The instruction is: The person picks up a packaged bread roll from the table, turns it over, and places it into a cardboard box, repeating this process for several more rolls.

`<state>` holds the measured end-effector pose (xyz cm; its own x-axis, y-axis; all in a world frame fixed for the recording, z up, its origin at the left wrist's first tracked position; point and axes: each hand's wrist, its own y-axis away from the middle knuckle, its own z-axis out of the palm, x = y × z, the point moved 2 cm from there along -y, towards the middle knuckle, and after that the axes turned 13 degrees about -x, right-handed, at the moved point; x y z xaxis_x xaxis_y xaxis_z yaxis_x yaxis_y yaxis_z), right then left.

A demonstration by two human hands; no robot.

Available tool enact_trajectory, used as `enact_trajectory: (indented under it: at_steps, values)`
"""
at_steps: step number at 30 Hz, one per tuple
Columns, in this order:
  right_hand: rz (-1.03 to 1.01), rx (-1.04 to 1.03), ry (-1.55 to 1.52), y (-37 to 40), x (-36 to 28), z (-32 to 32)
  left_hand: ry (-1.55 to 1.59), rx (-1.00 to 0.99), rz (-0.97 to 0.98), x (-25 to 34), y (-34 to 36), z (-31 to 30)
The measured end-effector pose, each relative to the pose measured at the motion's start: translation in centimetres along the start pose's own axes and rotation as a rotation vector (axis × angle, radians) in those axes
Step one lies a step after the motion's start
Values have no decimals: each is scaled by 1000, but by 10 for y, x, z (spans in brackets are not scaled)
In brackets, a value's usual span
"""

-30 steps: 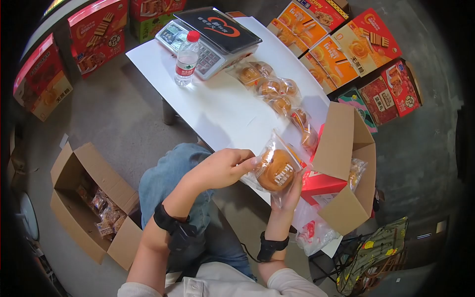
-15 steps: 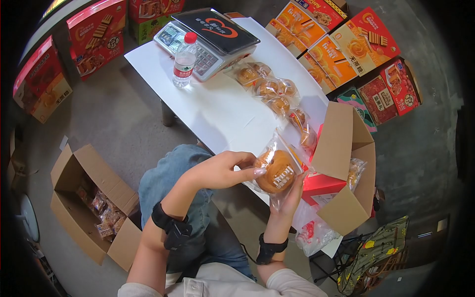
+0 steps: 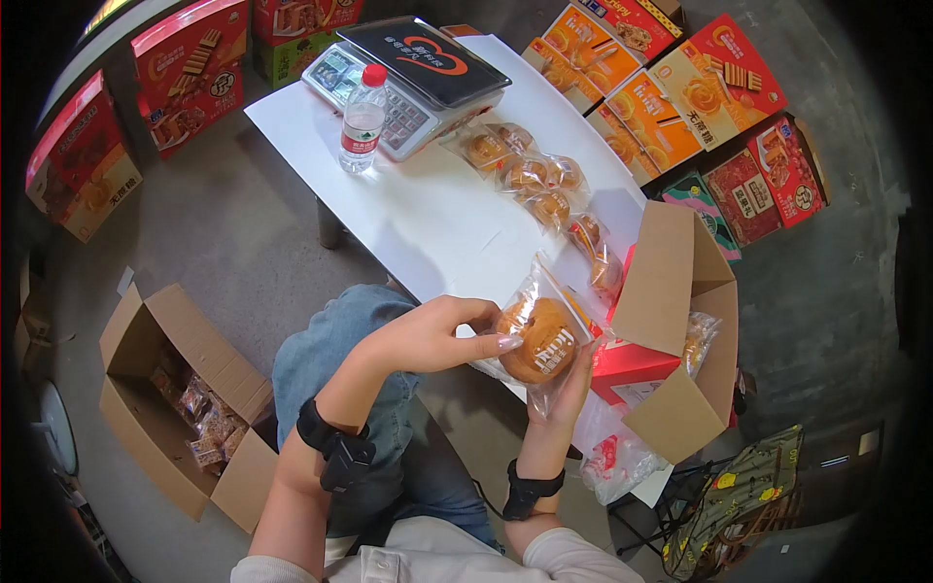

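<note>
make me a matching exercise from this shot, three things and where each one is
Things:
1 water bottle
2 wrapped bun
3 carton of small snack packets

Places:
A open on the floor
B upright on the white table, beside the scale
C held between the left hand and right hand

Pairs: 1-B, 2-C, 3-A

Person wears black wristbands [image 3: 335, 449], white sleeves [image 3: 575, 558], jeans [image 3: 335, 335].

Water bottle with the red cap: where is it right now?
In the head view the water bottle stands upright near the far left corner of the white table, just left of the weighing scale.
</note>
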<state>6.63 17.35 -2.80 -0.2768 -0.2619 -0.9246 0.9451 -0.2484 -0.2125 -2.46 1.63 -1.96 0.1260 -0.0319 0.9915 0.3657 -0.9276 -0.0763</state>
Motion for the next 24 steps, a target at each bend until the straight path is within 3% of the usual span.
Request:
enact_trajectory:
  at_steps: [24]
  values:
    - [6,-12,-9,0,3,2,30,29,65,-6,2,-2]
